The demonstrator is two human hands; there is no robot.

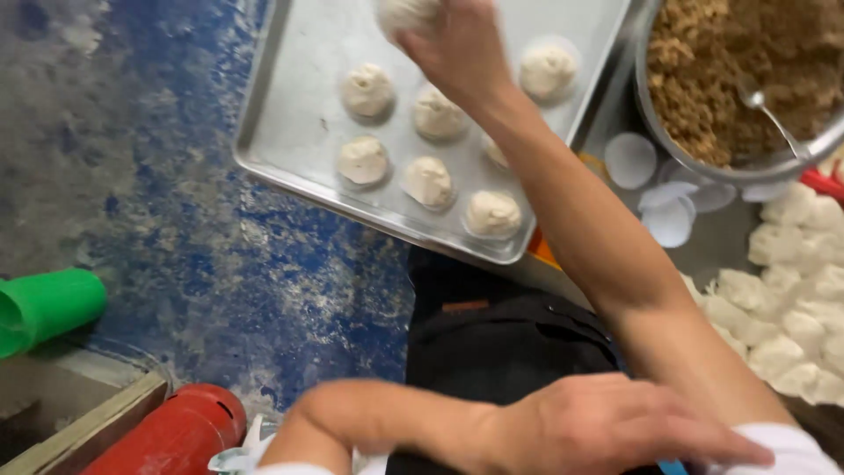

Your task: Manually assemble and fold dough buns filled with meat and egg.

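Observation:
My right hand (453,48) reaches over a metal baking tray (290,132) and is closed on a round white dough bun (403,12) at the tray's far side. Several finished buns, such as one (363,160) near the tray's left, sit in rows on paper discs. My left hand (607,422) lies flat near the bottom of the view, fingers stretched to the right and holding nothing, just under my right forearm and above my dark lap.
A metal bowl (747,167) of brown minced filling with a spoon (774,114) stands at the upper right. White paper discs (668,211) and several raw dough pieces (791,290) lie to the right. A green cup (44,308) and a red cylinder (176,435) rest on the worn blue floor.

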